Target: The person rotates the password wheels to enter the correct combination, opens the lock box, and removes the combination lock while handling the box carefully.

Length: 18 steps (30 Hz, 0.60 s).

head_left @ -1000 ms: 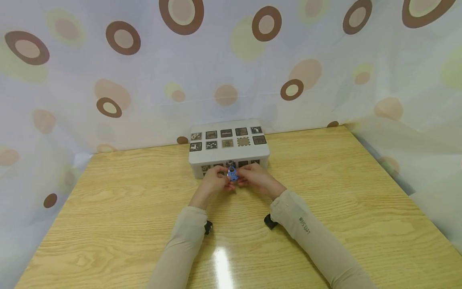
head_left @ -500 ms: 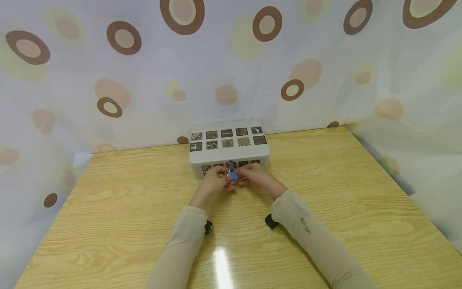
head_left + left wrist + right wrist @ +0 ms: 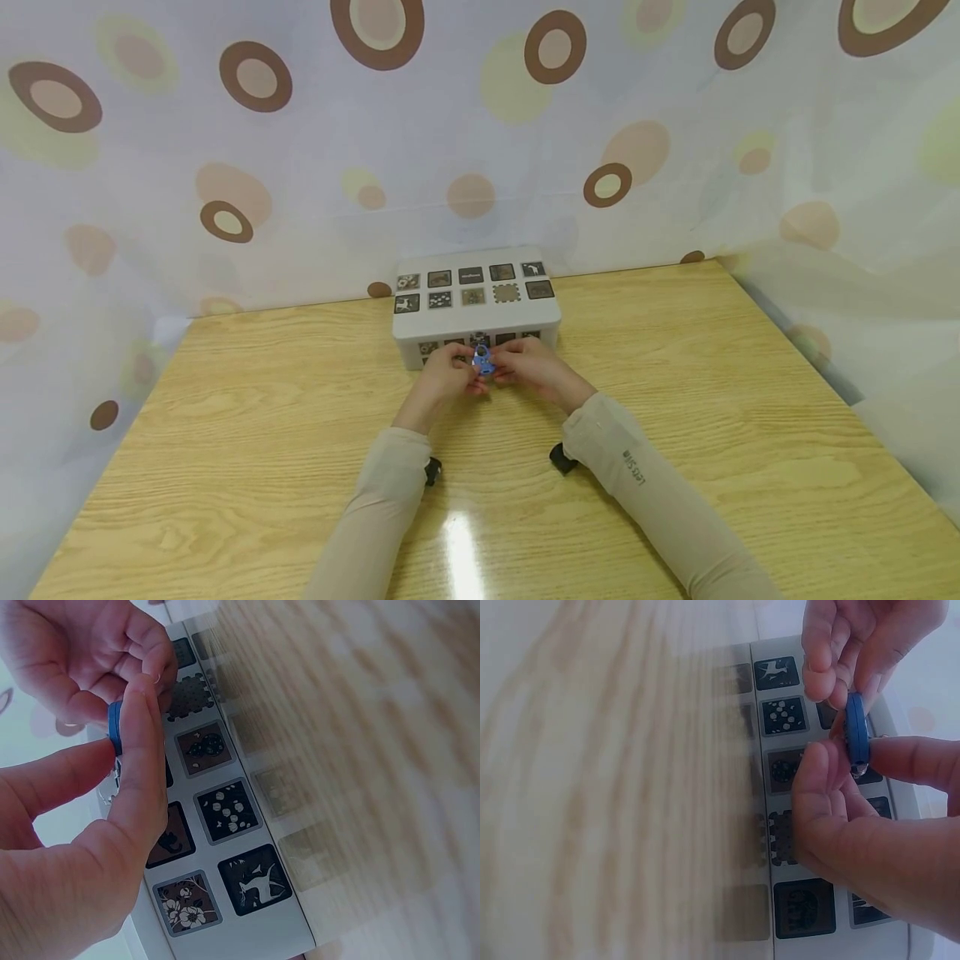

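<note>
A small blue padlock (image 3: 483, 362) with an upright shackle is at the front of a white box (image 3: 480, 317), just below its metal clasp (image 3: 479, 338). My left hand (image 3: 442, 377) pinches the padlock's left side; in the left wrist view, thumb and finger press the thin blue body (image 3: 114, 729) from both faces. From the other side my right hand (image 3: 534, 368) holds it, its thumb on one face and curled fingers at the other in the right wrist view, where a metal bit shows at the end of the blue body (image 3: 856, 739). The fingers hide parts of the padlock.
Dark square pictures cover the box's lid and front. It stands on a wood-grain table (image 3: 262, 450), close against a curtain (image 3: 300, 167) with brown and pastel circles. Black straps (image 3: 562, 459) sit at both wrists, below light sleeves (image 3: 660, 492).
</note>
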{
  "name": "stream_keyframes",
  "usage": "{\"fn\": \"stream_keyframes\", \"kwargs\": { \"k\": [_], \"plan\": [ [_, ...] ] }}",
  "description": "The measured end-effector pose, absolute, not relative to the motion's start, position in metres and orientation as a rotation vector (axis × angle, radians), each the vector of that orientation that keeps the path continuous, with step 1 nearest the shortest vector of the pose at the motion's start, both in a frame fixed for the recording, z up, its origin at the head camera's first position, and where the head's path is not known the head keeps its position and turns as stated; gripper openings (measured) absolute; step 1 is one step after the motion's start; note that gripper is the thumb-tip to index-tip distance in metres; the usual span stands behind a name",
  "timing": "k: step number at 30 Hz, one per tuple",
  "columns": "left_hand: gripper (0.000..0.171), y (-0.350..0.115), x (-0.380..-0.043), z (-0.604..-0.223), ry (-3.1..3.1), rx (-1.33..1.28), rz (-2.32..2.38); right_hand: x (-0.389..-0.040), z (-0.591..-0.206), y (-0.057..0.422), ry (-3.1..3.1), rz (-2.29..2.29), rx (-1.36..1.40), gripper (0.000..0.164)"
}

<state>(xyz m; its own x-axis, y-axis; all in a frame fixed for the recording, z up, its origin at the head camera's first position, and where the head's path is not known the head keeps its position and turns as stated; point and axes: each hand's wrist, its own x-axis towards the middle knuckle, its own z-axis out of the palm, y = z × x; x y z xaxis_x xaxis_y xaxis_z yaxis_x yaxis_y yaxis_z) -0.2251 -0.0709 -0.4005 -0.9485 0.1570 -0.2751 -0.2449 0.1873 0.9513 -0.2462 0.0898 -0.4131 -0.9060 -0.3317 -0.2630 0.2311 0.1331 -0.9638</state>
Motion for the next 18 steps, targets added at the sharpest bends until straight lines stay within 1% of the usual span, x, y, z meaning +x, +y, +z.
{"fn": "stream_keyframes", "kwargs": {
  "k": [18],
  "plan": [
    [0.036,-0.0699,-0.2248,-0.3998,2.179,-0.101,1.794,-0.2468,-0.4123,0.0898,1.990,-1.819,-0.074,0.036]
  ]
}}
